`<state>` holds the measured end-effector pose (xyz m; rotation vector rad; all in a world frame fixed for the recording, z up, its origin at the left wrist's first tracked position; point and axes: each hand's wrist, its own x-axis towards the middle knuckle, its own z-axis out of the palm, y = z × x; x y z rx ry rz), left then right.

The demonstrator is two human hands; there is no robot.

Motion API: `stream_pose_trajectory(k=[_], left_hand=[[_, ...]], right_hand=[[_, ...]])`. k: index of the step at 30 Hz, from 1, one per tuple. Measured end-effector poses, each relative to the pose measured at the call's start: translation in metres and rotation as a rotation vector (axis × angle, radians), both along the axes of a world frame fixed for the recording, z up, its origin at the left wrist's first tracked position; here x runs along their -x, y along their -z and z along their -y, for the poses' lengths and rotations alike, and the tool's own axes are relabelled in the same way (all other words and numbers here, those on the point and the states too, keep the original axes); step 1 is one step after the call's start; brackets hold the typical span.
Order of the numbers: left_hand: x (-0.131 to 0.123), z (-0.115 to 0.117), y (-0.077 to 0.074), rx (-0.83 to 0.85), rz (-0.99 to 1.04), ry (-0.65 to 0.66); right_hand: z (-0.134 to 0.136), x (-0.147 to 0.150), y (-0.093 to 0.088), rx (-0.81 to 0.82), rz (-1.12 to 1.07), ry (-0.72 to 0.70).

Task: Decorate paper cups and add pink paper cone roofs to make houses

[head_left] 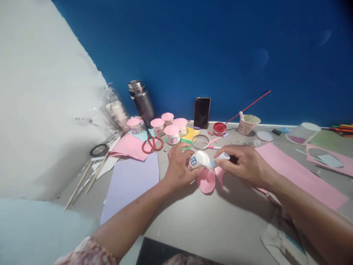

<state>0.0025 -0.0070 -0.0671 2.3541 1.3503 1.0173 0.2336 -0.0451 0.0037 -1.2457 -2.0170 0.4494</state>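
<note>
My left hand (179, 163) is wrapped round a small white paper cup (196, 161) with blue drawing on its side. The cup is tilted, its flat white end turned toward my right hand (245, 163). Between the right thumb and fingers is a white glue stick (222, 157), its tip close to the cup's rim; whether they touch I cannot tell. Just below the cup lies a pink paper disc (206, 181), partly in shadow. A pink paper scrap (220, 175) sits under the glue stick. Behind my left hand stand several decorated paper cups (173, 134) topped with pink discs.
Red-handled scissors (152, 144) and a purple sheet (132, 184) lie on the left. At the back are a flask (143, 105), a phone (202, 113), a red paint pot (219, 129) and a patterned cup (248, 124). Pink paper (300, 176) spreads on the right.
</note>
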Motion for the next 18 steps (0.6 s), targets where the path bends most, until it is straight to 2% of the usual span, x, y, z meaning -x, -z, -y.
stream_pose_trajectory(k=[8,13,18], left_hand=[[-0.001,0.003,0.003,-0.157,-0.048,0.061],[-0.003,0.009,0.0,-0.26,-0.131,0.09],[-0.005,0.012,-0.005,-0.263,-0.19,0.093]], right_hand=[[0.009,0.011,0.004,-0.3,0.055,-0.163],[0.004,0.006,0.003,-0.384,0.084,-0.108],[-0.001,0.002,0.002,-0.385,0.077,-0.028]])
